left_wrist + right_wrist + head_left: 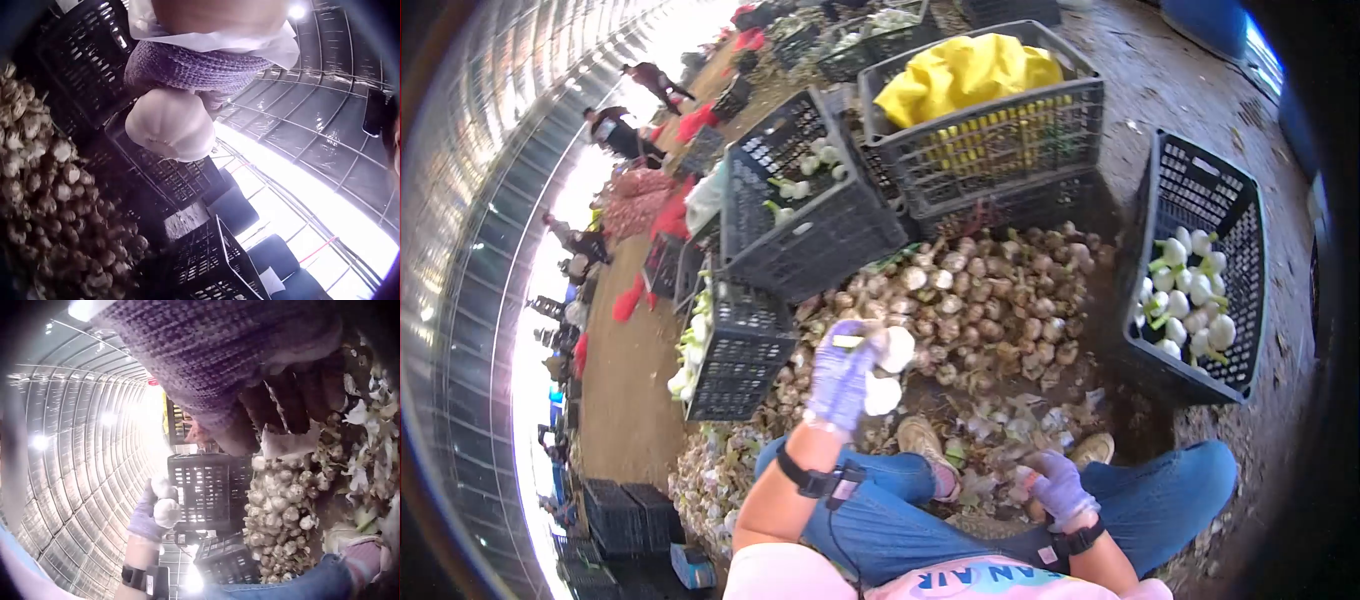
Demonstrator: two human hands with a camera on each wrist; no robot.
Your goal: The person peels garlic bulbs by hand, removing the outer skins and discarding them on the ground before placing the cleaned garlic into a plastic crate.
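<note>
My left hand [840, 380], in a purple knit glove, is raised over the garlic pile and grips two clean white garlic bulbs [894, 349]. A pale stem end shows between its fingers. One garlic bulb [170, 125] is large in the left wrist view, just below the glove's edge. Low between the knees, my right hand [1062, 488] wears a similar glove with bare fingertips. Its fingers curl in the right wrist view, with a pale papery piece of garlic skin [289, 445] at their tips. Unpeeled brownish garlic bulbs [990, 295] lie heaped in front of me.
At the right stands a black crate [1200, 370] with peeled bulbs. Another crate [810, 250] at the left holds a few; a crate [990, 150] behind the heap has a yellow cloth [970, 75]. Loose skins [1020, 420] litter the ground around my shoes. People [620, 135] are far left.
</note>
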